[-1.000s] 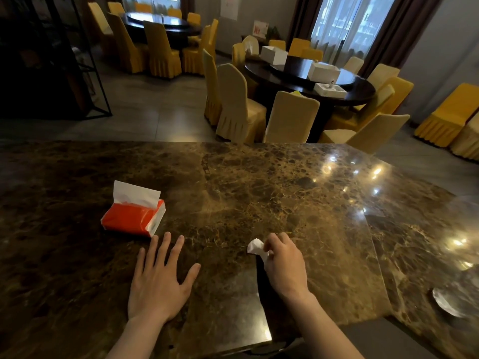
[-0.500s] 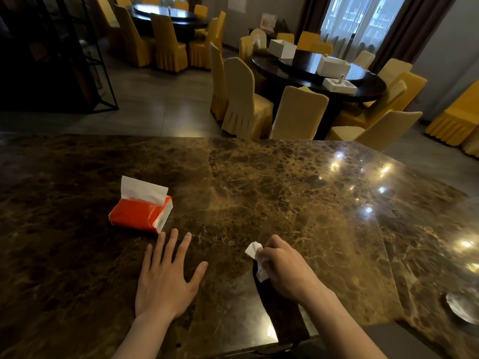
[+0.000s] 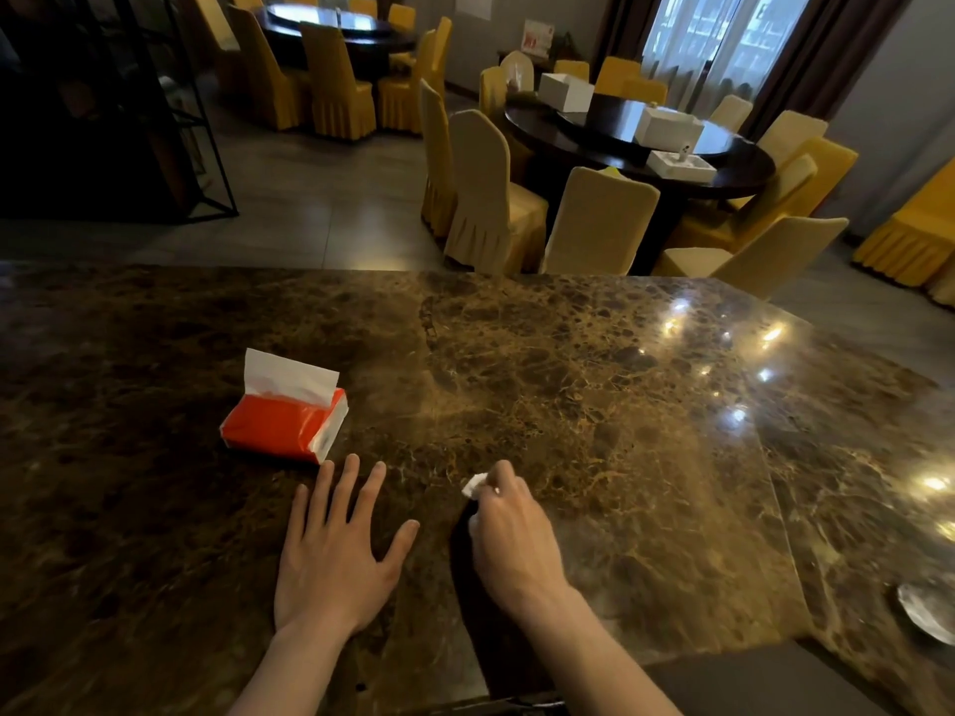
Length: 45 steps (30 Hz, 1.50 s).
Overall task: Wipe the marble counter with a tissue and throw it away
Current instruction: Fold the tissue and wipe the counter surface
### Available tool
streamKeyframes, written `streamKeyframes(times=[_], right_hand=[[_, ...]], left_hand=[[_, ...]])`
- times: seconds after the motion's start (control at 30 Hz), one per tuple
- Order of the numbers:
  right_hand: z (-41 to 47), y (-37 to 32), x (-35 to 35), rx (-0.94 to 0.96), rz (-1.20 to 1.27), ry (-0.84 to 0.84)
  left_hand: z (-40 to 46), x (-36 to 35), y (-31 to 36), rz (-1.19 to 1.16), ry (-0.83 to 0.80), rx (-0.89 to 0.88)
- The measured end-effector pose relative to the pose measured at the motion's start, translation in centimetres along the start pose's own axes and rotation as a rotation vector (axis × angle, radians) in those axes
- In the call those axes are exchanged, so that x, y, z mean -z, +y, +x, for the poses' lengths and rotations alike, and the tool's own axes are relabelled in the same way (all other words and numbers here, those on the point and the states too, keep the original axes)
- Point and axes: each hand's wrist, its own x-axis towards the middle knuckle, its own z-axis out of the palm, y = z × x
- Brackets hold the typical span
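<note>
A dark brown marble counter [image 3: 594, 385] fills the lower half of the view. My right hand [image 3: 514, 537] is pressed to it near the front edge, shut on a crumpled white tissue [image 3: 474, 485] that pokes out past the fingertips. My left hand [image 3: 336, 545] lies flat on the marble just to its left, fingers spread, holding nothing. A red tissue pack [image 3: 284, 425] with a white sheet sticking up rests on the counter just beyond my left hand.
A glass dish [image 3: 925, 612] sits at the counter's right edge. Beyond the counter are a tiled floor, round dark dining tables [image 3: 641, 142] with white boxes and yellow-covered chairs [image 3: 491, 198], and a black metal rack [image 3: 103, 111] at far left.
My right hand has slid the tissue left and slightly away over the marble, ending closer to my left hand. The left hand stays flat; the view has shifted a little.
</note>
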Motion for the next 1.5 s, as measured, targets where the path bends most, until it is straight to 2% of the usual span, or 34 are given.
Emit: streamKeyframes(times=[0.13,0.27,0.47,0.57,0.77,0.87,0.93,1.0,1.1,1.23,1.33,1.4,1.5], right_hand=[[-0.5,-1.3,-0.7,0.112,-0.005,-0.098],[-1.1,0.4,-0.3,0.146,0.019,-0.065],[-0.1,8.7,3.7,-0.236,0.057,0.135],[0.1,8.2,3.1,-0.312,0.035,0.203],[-1.4,-0.9,-1.6,-0.005,0.089,0.172],[-1.4,1.3,-0.5,0.078,0.061,0.116],[-1.2,4.5,1.0,-0.017,0.021,0.119],[-1.0,7.4,2.8,-0.195,0.032,0.18],[-0.7,6.2,2.6,-0.334,0.08,0.258],[-2.3,-0.8,-1.5,-0.097,0.105,0.17],[-3.0,-0.5,-1.5,0.079,0.109,0.087],[-2.5,3.0,-0.1,0.005,0.058,0.101],[-1.9,8.9,2.9,-0.265,0.027,0.19]], left_hand=[[-0.1,-0.2,-0.1,-0.007,0.009,-0.012],[0.0,-0.3,-0.3,-0.01,0.001,-0.01],[-0.1,-0.2,-0.3,-0.021,0.005,-0.014],[0.0,-0.2,-0.2,-0.015,0.007,-0.006],[0.0,-0.4,-0.2,0.009,0.001,-0.004],[0.0,-0.5,-0.4,0.002,0.007,-0.006],[0.0,-0.5,-0.5,-0.01,0.007,-0.01],[0.0,-0.5,-0.3,-0.016,0.011,-0.009],[-0.1,-0.4,-0.2,-0.01,0.006,-0.007],[-0.1,-0.4,-0.2,0.005,-0.006,0.001],[0.0,-0.3,-0.3,0.0,-0.003,-0.003],[0.0,-0.3,-0.4,-0.007,0.003,-0.009],[-0.1,-0.4,-0.4,-0.027,0.015,-0.009]])
